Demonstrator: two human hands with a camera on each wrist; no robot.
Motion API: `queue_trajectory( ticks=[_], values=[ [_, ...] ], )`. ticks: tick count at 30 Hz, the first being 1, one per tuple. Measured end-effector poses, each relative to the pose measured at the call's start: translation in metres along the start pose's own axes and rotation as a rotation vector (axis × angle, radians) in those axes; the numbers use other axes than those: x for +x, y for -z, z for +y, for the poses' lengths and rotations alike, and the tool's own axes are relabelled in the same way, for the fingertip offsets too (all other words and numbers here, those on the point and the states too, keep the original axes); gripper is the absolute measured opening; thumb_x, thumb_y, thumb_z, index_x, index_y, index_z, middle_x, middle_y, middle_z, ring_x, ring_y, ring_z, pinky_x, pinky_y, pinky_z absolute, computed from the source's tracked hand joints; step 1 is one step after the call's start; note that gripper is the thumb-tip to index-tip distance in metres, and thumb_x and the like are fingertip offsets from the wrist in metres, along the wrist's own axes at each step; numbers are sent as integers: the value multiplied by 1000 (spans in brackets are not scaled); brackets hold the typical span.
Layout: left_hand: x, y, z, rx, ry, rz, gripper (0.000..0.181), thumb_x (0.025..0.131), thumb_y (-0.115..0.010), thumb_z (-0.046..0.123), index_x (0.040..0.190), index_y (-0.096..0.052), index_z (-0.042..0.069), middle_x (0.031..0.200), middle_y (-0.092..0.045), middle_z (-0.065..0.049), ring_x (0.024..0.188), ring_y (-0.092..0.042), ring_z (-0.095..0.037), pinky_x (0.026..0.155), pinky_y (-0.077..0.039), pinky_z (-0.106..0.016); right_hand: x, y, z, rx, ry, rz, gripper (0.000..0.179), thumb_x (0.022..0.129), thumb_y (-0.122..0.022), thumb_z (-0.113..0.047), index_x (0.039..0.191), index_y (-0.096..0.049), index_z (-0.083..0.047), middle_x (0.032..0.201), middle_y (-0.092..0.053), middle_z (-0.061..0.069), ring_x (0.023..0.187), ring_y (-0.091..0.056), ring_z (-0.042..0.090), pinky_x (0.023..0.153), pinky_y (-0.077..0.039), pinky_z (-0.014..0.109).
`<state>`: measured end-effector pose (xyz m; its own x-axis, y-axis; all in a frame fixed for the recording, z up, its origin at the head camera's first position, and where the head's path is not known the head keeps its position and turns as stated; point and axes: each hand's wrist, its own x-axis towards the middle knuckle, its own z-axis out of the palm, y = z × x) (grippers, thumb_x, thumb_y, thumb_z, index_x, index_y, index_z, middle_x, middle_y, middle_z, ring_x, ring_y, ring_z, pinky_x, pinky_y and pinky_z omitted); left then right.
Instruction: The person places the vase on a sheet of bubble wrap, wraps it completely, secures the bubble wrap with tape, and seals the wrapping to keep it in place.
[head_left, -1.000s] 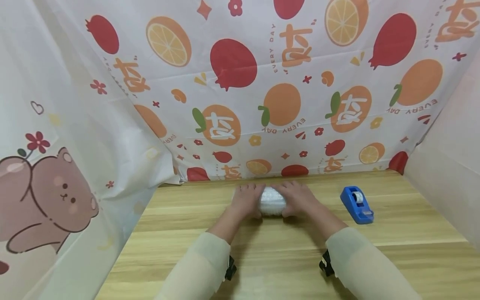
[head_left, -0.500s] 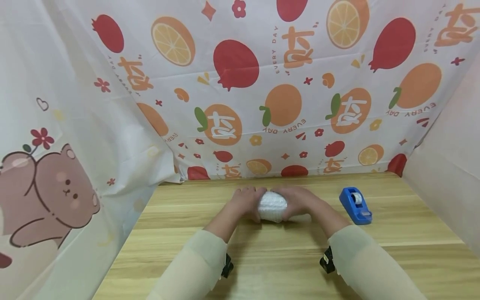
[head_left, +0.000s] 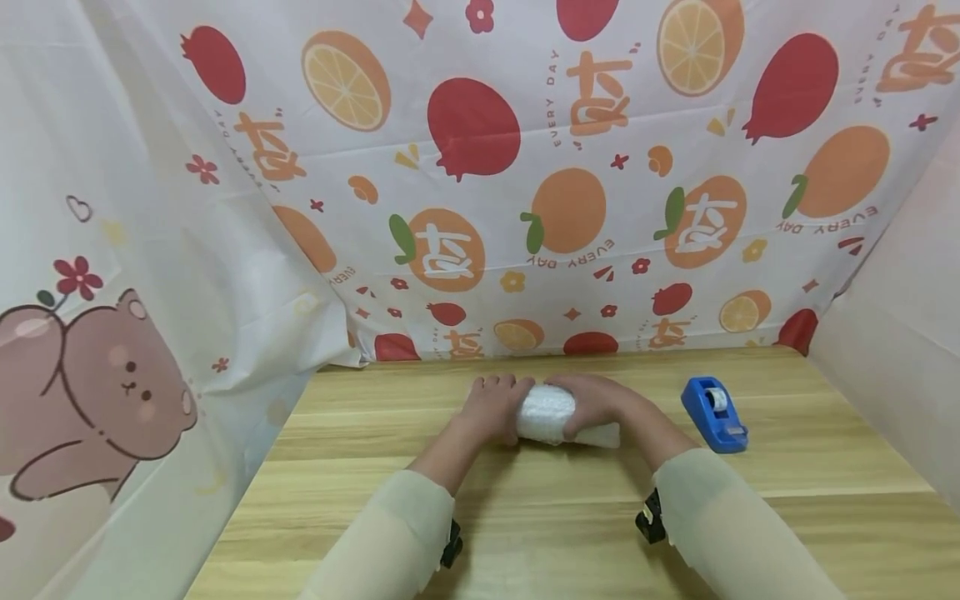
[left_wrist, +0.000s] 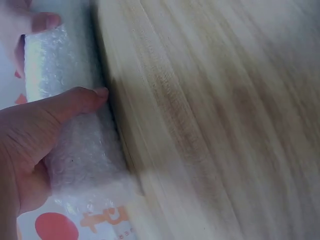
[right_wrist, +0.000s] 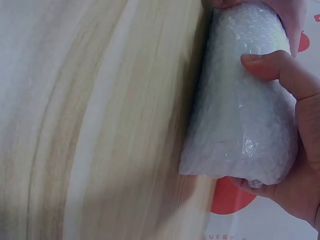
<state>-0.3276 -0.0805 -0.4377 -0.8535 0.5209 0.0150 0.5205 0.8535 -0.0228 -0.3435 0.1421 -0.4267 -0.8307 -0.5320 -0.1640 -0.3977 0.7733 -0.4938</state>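
Observation:
A roll wrapped in clear bubble wrap [head_left: 546, 412] lies crosswise near the back of the wooden table, with both hands on it. My left hand [head_left: 491, 408] grips its left part, thumb across the near side in the left wrist view, where the bubble wrap [left_wrist: 75, 155] reaches past the hand. Around the right part curls my right hand [head_left: 600, 404]; its thumb presses the bubble wrap [right_wrist: 245, 115] in the right wrist view, with the fingers underneath partly hidden. The roll's right end sticks out below the right wrist. Whatever the wrap encloses is hidden.
A blue tape dispenser [head_left: 714, 414] with a roll of tape stands to the right of the hands. Fruit-print cloth [head_left: 480, 208] hangs behind the wooden table [head_left: 555, 517], and a bear-print cloth [head_left: 127, 383] hangs at the left.
The roll has turned and come slightly nearer, its right end now showing beneath the right wrist. The right hand has bent further over it; both hands keep hold.

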Motion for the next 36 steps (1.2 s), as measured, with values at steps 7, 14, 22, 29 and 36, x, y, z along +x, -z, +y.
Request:
queue_trajectory(
  ticks=[7,14,22,29,36],
  values=[
    [4,-1,-3,-85,17,-27,94,64,-90,32,144,-42,25,129,-58,-8,115,-57,-33,99,-39,-53,-2,0,-2,-47,-24,18,95,63,-85,-30,148,-43,-26,135,-56,1,107,-54,20,86,-47,43],
    [10,7,-6,-153,59,-114,95,64,-91,29,145,-42,23,133,-57,-7,116,-57,-32,101,-39,-53,-5,-7,-8,-228,-46,100,95,68,-86,-35,150,-40,-25,143,-51,9,122,-51,31,98,-43,55],
    [15,9,-6,-233,92,-166,94,63,-92,24,144,-44,24,134,-56,-6,119,-54,-30,103,-36,-51,-5,-26,-6,-446,-37,237,102,65,-89,-37,150,-36,-20,146,-45,16,131,-43,41,98,-40,64],
    [20,10,-8,-289,108,-208,96,61,-93,19,144,-45,23,134,-58,-5,121,-54,-30,106,-34,-53,-8,-36,-9,-602,20,327,113,61,-90,-51,153,-31,-22,150,-39,18,133,-42,41,96,-41,67],
    [24,14,-9,-300,129,-231,94,61,-91,18,143,-46,23,135,-57,-3,123,-52,-26,106,-35,-53,-5,-43,-7,-631,35,380,104,67,-88,-46,152,-32,-23,130,-54,18,117,-51,41,90,-46,59]
  ],
)
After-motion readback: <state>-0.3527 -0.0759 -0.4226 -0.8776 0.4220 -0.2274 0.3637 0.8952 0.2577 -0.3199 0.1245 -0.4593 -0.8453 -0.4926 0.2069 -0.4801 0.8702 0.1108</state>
